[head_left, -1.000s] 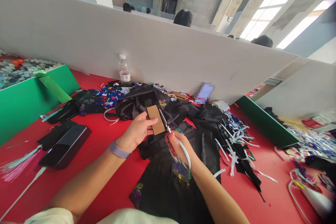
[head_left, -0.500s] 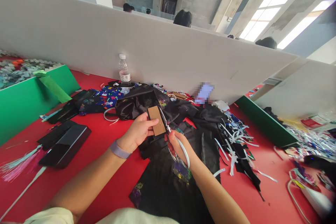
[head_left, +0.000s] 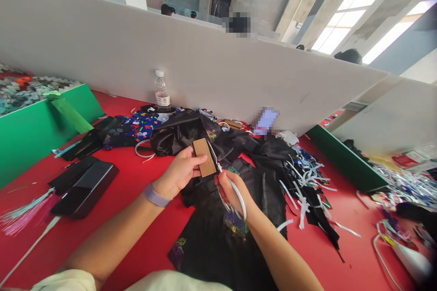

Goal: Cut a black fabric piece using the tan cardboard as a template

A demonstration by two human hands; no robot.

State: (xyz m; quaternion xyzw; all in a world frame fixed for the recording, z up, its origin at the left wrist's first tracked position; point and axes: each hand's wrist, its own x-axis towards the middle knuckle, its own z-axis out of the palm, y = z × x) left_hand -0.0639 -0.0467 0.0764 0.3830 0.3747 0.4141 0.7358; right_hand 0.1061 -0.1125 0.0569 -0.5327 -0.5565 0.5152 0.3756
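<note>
My left hand (head_left: 182, 170) pinches a brown cardboard rectangle (head_left: 204, 158), thumb on top, with black fabric behind it. Black cloth shows as a narrow strip along the card's right edge. My right hand (head_left: 235, 191) is closed on a pair of scissors (head_left: 243, 200) with white loop handles. Their blades lie along the right edge of the card, against the black cloth. Under both hands spreads a large piece of black fabric (head_left: 218, 245) with purple and gold glittery patches. My fingers hide part of the scissors.
On the red table (head_left: 143, 236) lie a black phone-like device (head_left: 85, 188) with a white cable, and pink and white tassels (head_left: 37, 213). A plastic bottle (head_left: 161, 91) stands by the grey partition (head_left: 205, 68). White strips (head_left: 303, 200) and cloth scraps lie right, between green dividers (head_left: 348, 159).
The scissors and my right hand have shifted very slightly, and a little more black cloth shows beside the card. My left hand keeps its hold in nearly the same place.
</note>
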